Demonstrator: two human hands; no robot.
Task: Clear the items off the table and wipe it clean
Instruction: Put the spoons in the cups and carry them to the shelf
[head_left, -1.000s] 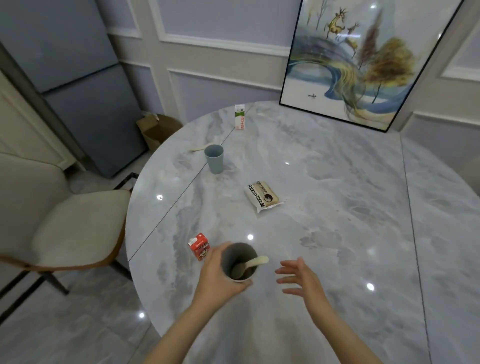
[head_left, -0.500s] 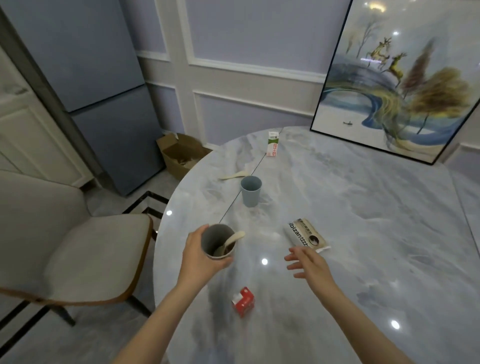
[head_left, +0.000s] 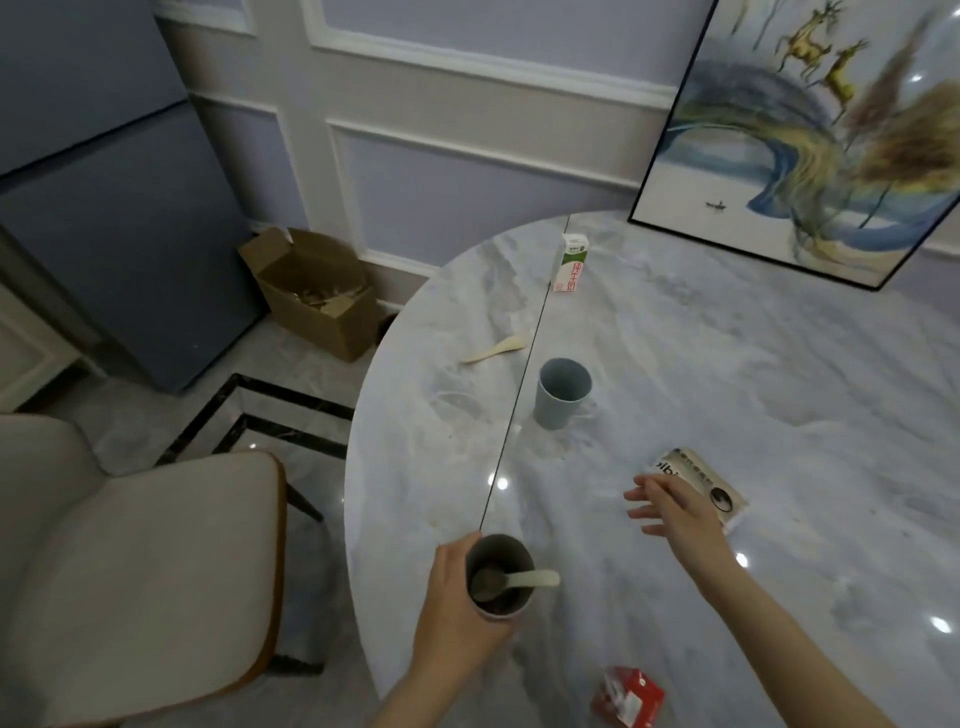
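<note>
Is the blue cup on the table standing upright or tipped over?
Upright. The blue cup stands on its base on the table, its open mouth facing up.

The left hand (head_left: 460, 603) sat at about 6 o'clock in the view, its forearm rising from the bottom edge toward 12 o'clock, fingers and thumb curled round a grey cup (head_left: 500, 577) that it held upright. The right hand (head_left: 675, 506) lay toward 4 o'clock, palm down and holding nothing, its fingers spread and nearly straight, pointing toward 10 o'clock. Its bare forearm ran back toward 5 o'clock and out of view.
</note>
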